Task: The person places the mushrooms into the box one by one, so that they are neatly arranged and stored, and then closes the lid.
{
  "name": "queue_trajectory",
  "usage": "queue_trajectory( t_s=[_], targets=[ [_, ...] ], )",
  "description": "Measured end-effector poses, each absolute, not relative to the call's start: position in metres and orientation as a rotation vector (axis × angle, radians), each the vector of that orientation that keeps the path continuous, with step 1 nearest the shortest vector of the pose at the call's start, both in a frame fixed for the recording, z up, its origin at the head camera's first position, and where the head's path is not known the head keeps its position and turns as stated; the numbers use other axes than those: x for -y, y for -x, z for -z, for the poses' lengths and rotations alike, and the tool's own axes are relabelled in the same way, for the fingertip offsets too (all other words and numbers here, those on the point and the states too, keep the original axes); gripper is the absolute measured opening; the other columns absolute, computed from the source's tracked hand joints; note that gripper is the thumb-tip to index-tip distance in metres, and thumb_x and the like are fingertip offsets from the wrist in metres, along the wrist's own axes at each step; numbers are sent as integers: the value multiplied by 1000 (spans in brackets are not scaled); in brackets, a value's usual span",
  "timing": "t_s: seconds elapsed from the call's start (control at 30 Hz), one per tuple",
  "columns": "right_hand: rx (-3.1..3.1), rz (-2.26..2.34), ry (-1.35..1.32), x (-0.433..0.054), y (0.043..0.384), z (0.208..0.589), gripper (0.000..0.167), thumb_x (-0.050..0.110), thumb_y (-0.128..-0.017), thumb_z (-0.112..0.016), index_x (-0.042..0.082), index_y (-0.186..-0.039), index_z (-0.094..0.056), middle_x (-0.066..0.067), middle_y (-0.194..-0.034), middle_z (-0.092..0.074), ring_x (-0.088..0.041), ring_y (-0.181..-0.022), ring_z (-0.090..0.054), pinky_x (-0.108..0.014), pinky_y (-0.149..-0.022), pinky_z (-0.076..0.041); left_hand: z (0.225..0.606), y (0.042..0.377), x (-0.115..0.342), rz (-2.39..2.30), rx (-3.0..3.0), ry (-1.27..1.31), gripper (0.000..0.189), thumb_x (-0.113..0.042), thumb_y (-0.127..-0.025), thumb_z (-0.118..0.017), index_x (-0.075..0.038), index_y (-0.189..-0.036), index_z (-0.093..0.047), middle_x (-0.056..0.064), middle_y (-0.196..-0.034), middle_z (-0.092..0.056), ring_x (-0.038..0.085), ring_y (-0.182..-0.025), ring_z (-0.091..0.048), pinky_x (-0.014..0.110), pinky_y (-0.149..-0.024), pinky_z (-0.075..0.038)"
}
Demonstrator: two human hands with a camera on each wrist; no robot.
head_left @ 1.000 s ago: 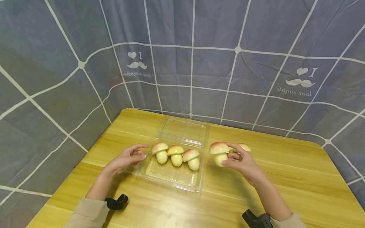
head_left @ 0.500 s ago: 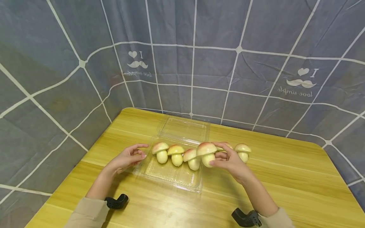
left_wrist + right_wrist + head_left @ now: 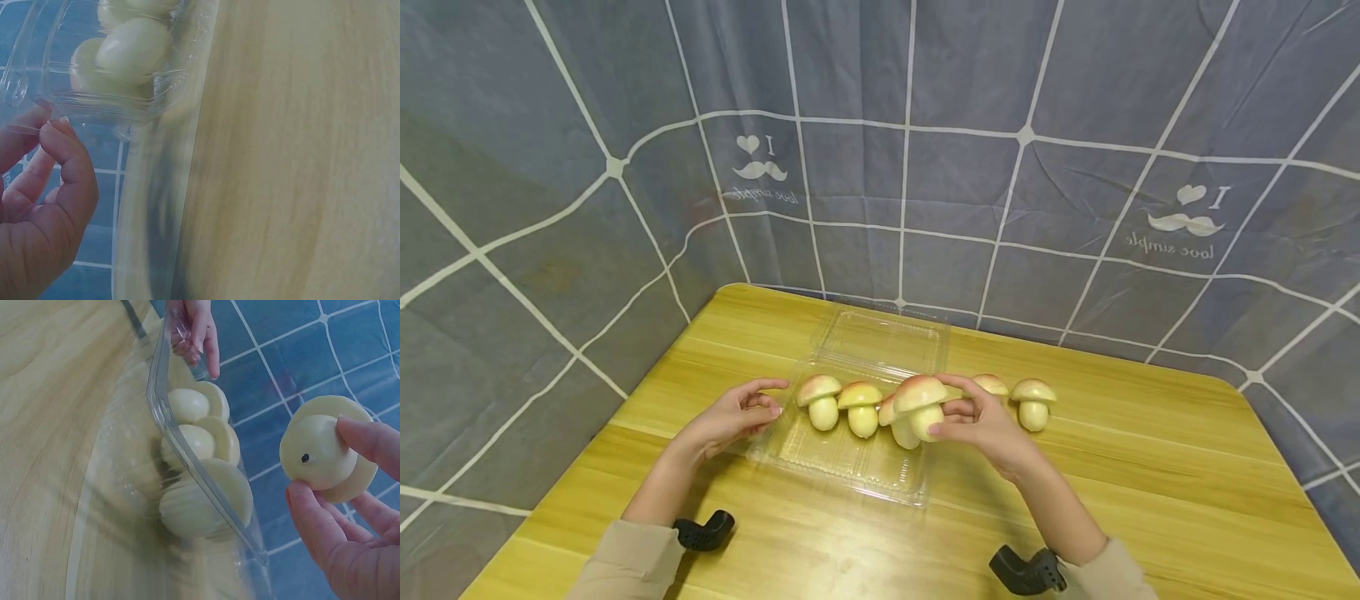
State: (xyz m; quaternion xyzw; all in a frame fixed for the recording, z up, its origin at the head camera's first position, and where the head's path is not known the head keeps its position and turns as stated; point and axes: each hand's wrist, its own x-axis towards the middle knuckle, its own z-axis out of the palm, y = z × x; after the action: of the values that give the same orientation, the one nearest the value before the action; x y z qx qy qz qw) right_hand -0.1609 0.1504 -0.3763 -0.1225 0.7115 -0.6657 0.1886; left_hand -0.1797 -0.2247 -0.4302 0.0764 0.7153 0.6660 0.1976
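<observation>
My right hand grips a toy mushroom with a pinkish cap, thumb and fingers around its stem. It is held over the right side of a clear plastic clamshell box, overlapping a mushroom behind it. Three mushrooms stand in a row in the box: a left one, a yellower middle one and a right one, partly hidden. At the box's left edge, my left hand pinches the rim between thumb and finger, as the left wrist view shows.
The box's lid lies folded back towards the curtain. Two more mushrooms stand on the wooden table to the right: one in full view, another partly behind my right hand. Black wrist devices sit on both wrists.
My right hand has carried its mushroom leftward from beside the box to over its right side. The two mushrooms on the table show more now. My left hand has stayed at the rim.
</observation>
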Motion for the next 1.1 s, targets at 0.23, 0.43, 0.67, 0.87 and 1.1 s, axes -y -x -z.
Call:
queue_trajectory(
  t_s=[0.23,0.43,0.67,0.87,1.1],
  targets=[
    [-1983,1877,355,-143,162,379,74,2,-79,-71,2,-141,-32,-5,-91,-60,-15,-85,-57,-32,-81,-46,429,179,225,-1861,-1999,-216,55,-5,-92,-57,7,-138,-31,2,-88,-52,8,-65,-45,19,-58,-40],
    [-1972,1874,385,-133,163,379,74,2,-78,-71,3,-141,-33,-4,-87,-57,-13,-80,-54,-32,-79,-46,428,179,225,-1854,-2004,-209,55,-5,-92,-57,7,-138,-31,3,-89,-52,8,-66,-46,20,-58,-40],
    [-1942,1880,386,-119,164,379,73,1,-78,-71,6,-141,-35,-3,-87,-59,-14,-79,-55,-31,-77,-47,425,178,225,-1849,-2002,-221,55,-6,-93,-57,7,-139,-30,5,-90,-53,9,-65,-45,20,-57,-39],
    [-1915,1885,399,-105,164,384,72,-1,-77,-71,7,-140,-37,-5,-89,-63,-15,-82,-59,-30,-76,-47,427,178,225,-1844,-2007,-245,55,-6,-93,-56,7,-139,-29,6,-90,-53,9,-63,-44,20,-55,-36],
    [-1900,1869,427,-88,163,387,74,-1,-76,-72,5,-141,-37,-3,-87,-60,-13,-80,-56,-27,-72,-47,426,179,225,-1843,-2008,-261,55,-6,-93,-56,8,-139,-29,6,-90,-53,10,-63,-43,21,-55,-35]
  ],
)
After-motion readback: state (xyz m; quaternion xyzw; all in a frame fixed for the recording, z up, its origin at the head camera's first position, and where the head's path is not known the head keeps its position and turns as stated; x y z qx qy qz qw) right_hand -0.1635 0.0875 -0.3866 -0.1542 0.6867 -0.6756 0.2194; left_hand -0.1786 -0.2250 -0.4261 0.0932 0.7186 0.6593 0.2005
